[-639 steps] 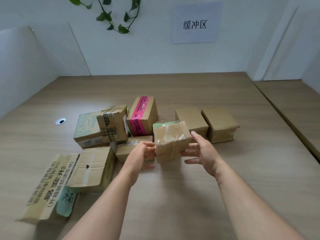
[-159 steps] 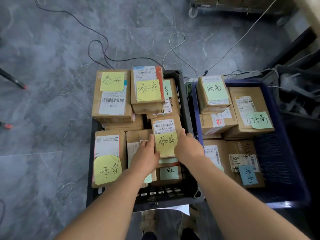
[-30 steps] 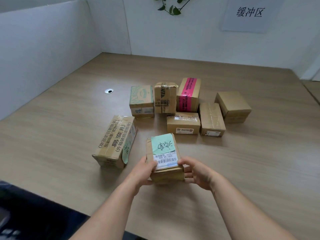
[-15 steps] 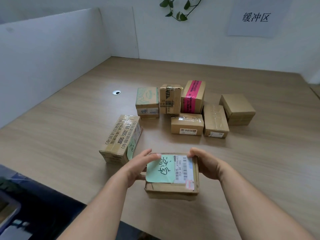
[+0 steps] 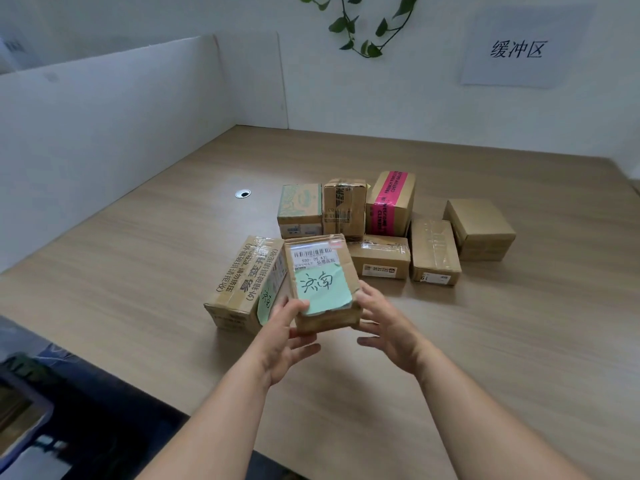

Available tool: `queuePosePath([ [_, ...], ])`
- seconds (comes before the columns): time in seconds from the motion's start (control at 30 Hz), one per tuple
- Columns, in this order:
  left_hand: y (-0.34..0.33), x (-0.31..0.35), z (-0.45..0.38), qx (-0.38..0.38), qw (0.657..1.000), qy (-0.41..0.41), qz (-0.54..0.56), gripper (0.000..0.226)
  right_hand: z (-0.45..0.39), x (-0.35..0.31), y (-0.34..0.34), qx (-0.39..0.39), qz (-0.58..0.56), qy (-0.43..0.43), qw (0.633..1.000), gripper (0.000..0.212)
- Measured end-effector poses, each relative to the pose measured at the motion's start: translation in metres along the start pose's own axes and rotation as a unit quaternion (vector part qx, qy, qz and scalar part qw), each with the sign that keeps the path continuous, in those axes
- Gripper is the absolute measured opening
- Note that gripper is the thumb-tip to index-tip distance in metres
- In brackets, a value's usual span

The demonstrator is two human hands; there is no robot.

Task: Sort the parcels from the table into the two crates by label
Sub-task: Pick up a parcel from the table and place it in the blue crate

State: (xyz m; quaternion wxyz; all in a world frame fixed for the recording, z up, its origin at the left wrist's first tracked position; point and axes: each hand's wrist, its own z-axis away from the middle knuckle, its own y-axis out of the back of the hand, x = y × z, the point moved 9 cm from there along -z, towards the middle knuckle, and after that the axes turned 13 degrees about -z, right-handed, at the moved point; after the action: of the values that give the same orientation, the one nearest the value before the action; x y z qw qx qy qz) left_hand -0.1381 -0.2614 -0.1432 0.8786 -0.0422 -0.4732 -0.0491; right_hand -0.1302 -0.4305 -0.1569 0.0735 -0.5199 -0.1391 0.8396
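A small cardboard parcel [image 5: 320, 271] with a barcode label and a green handwritten note is raised above the wooden table [image 5: 485, 341], its labelled face tilted towards me. My left hand [image 5: 284, 341] grips its lower left corner, thumb on the note. My right hand [image 5: 391, 334] holds the lower right corner with the thumb along the side, the other fingers loose below. Several more parcels stay on the table: a long printed box [image 5: 242, 285] with a green note on its side, and a cluster including a pink-taped box [image 5: 391, 202] and a plain one [image 5: 479, 226].
White partitions wall in the table's left and far sides. A round cable hole [image 5: 243, 194] lies left of the cluster. The edge of a dark blue crate [image 5: 31, 410] shows below the table's near edge at the bottom left.
The parcel was turned in my hands, from note sideways to note upright, and lifted up in front of the long printed box. The parcels on the table did not move.
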Motion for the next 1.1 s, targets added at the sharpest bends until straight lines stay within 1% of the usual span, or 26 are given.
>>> queuePosePath([
  [0.13,-0.001,0.003,0.007,-0.001,1.0,-0.01,-0.028,0.041,0.002,-0.011,-0.01,-0.015,-0.006,0.03,0.999,0.09],
  [0.23,0.007,0.003,0.014,-0.009,0.999,-0.017,-0.047,0.041,0.005,-0.017,-0.017,-0.043,0.001,0.047,0.998,0.092],
  [0.33,0.019,0.003,0.023,-0.001,0.998,-0.03,-0.061,0.043,0.003,-0.017,-0.031,-0.073,0.005,0.049,0.996,0.093],
  [0.43,0.04,0.003,0.033,0.013,0.996,-0.037,-0.079,0.052,0.001,-0.016,-0.05,-0.093,0.012,0.052,0.994,0.09],
  [0.53,0.063,-0.001,0.043,0.023,0.993,-0.045,-0.11,0.073,0.002,-0.015,-0.074,-0.11,0.015,0.049,0.993,0.08],
  [0.6,0.08,-0.004,0.051,0.033,0.988,-0.059,-0.139,0.076,0.001,-0.013,-0.089,-0.12,0.025,0.044,0.991,0.081],
  [0.67,0.103,-0.004,0.061,0.052,0.983,-0.082,-0.158,0.082,0.001,-0.01,-0.107,-0.138,0.036,0.037,0.989,0.083],
  [0.73,0.133,-0.004,0.074,0.087,0.977,-0.108,-0.163,0.09,0.0,-0.006,-0.129,-0.157,0.046,0.028,0.986,0.084],
  [0.77,0.149,-0.003,0.081,0.11,0.973,-0.122,-0.163,0.088,-0.001,-0.004,-0.141,-0.165,0.049,0.026,0.985,0.084],
  [0.87,0.198,-0.005,0.108,0.173,0.957,-0.149,-0.181,0.074,-0.003,0.003,-0.187,-0.185,0.052,0.022,0.981,0.082],
  [0.97,0.243,-0.016,0.136,0.203,0.942,-0.158,-0.217,0.061,-0.006,0.019,-0.242,-0.212,0.063,0.014,0.975,0.082],
  [1.03,0.277,-0.028,0.154,0.22,0.937,-0.152,-0.226,0.062,-0.007,0.033,-0.281,-0.229,0.081,0.006,0.97,0.085],
  [1.1,0.309,-0.041,0.171,0.234,0.934,-0.153,-0.222,0.07,-0.006,0.051,-0.318,-0.247,0.093,-0.013,0.964,0.09],
])
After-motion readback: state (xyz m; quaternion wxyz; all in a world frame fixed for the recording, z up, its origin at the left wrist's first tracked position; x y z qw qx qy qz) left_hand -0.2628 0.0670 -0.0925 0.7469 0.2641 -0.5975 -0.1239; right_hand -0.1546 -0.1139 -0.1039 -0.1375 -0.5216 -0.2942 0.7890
